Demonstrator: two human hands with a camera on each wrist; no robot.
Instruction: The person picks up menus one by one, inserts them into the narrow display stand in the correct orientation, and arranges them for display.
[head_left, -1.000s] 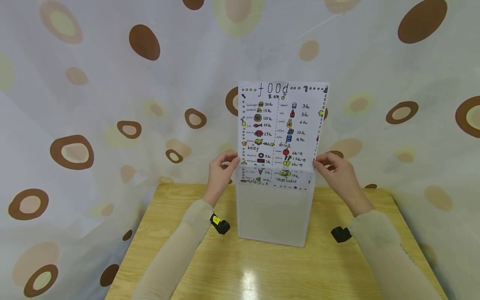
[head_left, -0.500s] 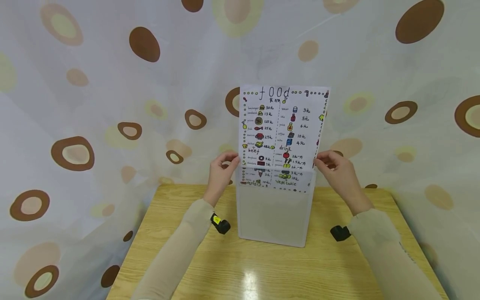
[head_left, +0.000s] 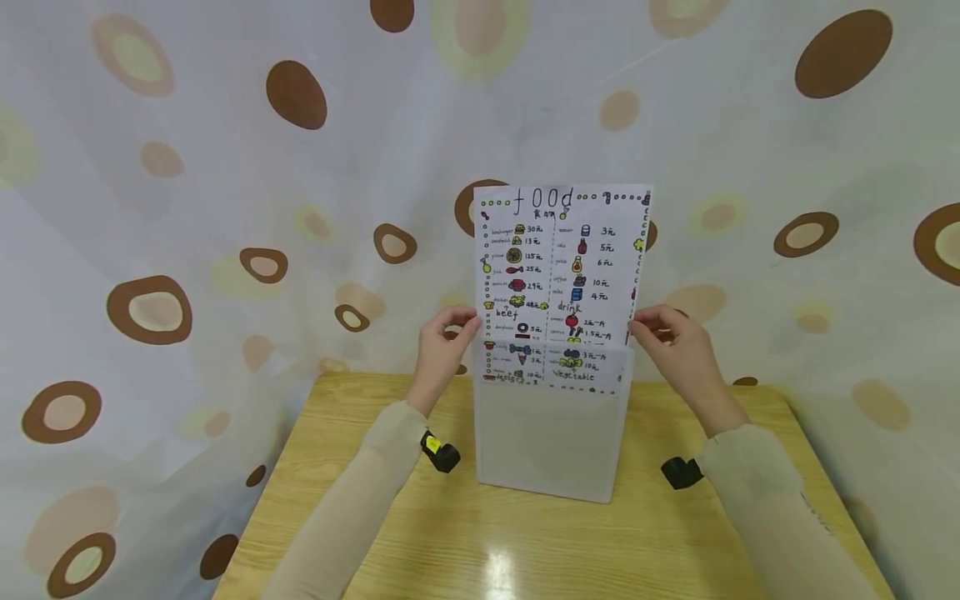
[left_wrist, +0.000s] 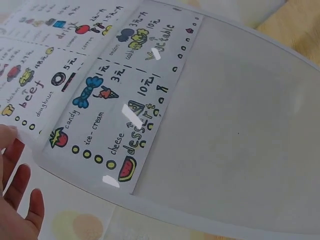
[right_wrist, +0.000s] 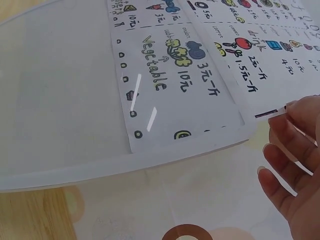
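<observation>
Pinching menu sheet [head_left: 561,267] edges, left hand [head_left: 444,350], right hand [head_left: 678,350], sheet between, partly inside sleeve [head_left: 551,433]

A staged recording corner: a small wooden table [head_left: 360,533] ringed from 9 to 3 o'clock by spotted curtain [head_left: 225,167].

Spotted curtain [head_left: 225,208] behind wooden table [head_left: 450,542]

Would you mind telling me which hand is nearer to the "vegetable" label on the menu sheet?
Right. The right hand holds the menu sheet at its right edge, just above the "vegetable" label; the left hand holds the far left edge.
</observation>
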